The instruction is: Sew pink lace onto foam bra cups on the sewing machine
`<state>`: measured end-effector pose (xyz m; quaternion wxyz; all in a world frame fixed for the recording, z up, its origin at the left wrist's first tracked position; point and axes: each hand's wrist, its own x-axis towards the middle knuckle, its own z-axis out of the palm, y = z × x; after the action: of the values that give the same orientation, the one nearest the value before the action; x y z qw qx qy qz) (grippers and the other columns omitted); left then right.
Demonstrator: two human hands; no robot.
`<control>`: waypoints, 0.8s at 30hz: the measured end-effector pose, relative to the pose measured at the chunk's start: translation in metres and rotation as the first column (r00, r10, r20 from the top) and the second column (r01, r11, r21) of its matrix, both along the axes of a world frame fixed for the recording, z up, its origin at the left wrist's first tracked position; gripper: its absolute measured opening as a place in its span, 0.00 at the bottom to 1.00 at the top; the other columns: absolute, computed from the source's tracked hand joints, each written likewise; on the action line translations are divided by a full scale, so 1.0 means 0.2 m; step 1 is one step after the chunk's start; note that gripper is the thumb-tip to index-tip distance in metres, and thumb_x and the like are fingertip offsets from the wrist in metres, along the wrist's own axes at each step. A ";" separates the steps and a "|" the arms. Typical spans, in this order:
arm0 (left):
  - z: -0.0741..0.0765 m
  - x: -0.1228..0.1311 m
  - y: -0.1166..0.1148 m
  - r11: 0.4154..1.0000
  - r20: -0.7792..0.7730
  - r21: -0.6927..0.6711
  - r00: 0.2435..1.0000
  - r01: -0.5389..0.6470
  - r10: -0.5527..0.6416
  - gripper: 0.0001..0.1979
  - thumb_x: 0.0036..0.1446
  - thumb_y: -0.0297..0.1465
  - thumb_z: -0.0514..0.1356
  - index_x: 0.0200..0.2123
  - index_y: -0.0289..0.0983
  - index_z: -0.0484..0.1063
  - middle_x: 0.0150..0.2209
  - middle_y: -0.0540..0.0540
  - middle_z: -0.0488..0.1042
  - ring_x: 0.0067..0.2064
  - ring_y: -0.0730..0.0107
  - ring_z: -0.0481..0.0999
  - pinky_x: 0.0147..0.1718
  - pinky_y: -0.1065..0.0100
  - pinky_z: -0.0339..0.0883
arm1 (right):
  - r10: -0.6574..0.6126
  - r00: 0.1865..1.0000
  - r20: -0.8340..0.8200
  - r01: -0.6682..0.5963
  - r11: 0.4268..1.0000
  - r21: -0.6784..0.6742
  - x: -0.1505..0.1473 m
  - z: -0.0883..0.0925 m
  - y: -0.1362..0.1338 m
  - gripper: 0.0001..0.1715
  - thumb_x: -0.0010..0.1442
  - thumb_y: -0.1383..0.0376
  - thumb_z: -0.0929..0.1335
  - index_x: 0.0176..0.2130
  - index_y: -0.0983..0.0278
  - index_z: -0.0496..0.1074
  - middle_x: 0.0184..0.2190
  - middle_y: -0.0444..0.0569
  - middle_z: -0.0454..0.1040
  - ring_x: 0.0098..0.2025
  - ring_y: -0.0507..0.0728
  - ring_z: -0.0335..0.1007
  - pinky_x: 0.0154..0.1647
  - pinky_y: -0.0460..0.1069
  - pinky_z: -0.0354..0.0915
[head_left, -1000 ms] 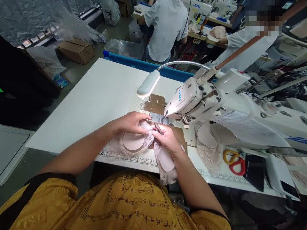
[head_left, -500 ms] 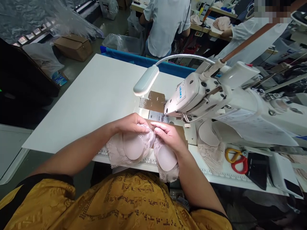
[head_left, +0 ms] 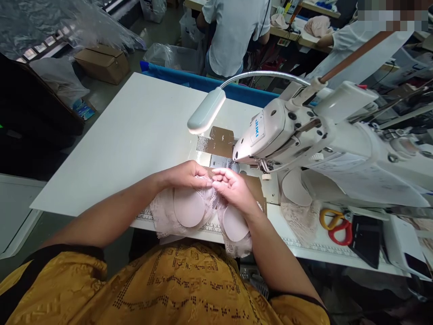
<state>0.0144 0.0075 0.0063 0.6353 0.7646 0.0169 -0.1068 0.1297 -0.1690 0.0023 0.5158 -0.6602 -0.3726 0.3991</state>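
A pale pink lace bra with two smooth oval cup pads [head_left: 189, 208] lies at the near edge of the white bench [head_left: 135, 131], over a printed ruler strip. The left hand [head_left: 184, 175] pinches the lace at the centre with curled fingers; the right hand [head_left: 233, 189] grips the same spot, fingers bent close around the fabric. Just beyond stands a white sewing machine [head_left: 304, 135] with a gooseneck lamp [head_left: 206, 110]. Yellow-and-red scissors [head_left: 334, 221] lie to the right.

Bright, even workshop light, gooseneck lamp [head_left: 206, 110] lit at centre frame, glare on the white table [head_left: 135, 131], fingertips washed out beneath it, wide-angle bending at the edges, pixelated patch upper right.
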 end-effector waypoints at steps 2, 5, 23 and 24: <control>0.03 -0.02 0.04 0.995 -0.038 0.060 0.997 0.075 -0.073 0.13 0.54 0.37 0.63 0.36 0.33 0.75 0.32 0.48 0.72 0.33 0.72 0.69 0.30 0.74 0.60 | 0.051 0.998 0.044 -0.049 0.997 -0.056 0.00 0.00 0.00 0.23 0.53 0.56 0.72 0.46 0.64 0.71 0.35 0.48 0.73 0.34 0.54 0.68 0.34 0.48 0.66; 0.08 -0.07 0.13 0.968 -0.186 0.186 0.973 0.170 -0.135 0.12 0.49 0.35 0.66 0.34 0.34 0.73 0.30 0.49 0.71 0.30 0.72 0.68 0.26 0.74 0.58 | 0.050 0.985 0.167 -0.030 0.992 -0.122 0.01 0.03 -0.02 0.12 0.56 0.57 0.69 0.33 0.65 0.73 0.29 0.46 0.71 0.30 0.53 0.65 0.29 0.47 0.62; 0.08 -0.08 0.07 0.990 -0.054 0.103 0.993 -0.100 0.106 0.13 0.52 0.39 0.66 0.34 0.34 0.74 0.31 0.49 0.71 0.33 0.73 0.68 0.31 0.75 0.61 | -0.007 0.991 0.134 0.008 1.000 -0.005 -0.04 -0.01 0.02 0.15 0.56 0.55 0.69 0.31 0.65 0.71 0.29 0.46 0.70 0.30 0.52 0.63 0.33 0.48 0.62; 0.08 -0.07 0.06 0.989 -0.047 0.104 0.993 -0.102 0.107 0.13 0.52 0.39 0.66 0.33 0.34 0.74 0.31 0.49 0.71 0.33 0.73 0.68 0.31 0.75 0.60 | -0.014 0.990 0.138 0.013 1.000 0.007 -0.04 -0.01 0.02 0.14 0.57 0.55 0.69 0.30 0.65 0.71 0.28 0.45 0.70 0.30 0.52 0.62 0.33 0.47 0.61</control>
<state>-0.0005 0.0197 0.0232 0.5999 0.7908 0.0791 -0.0925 0.1224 -0.1644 0.0007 0.4933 -0.6874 -0.4040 0.3478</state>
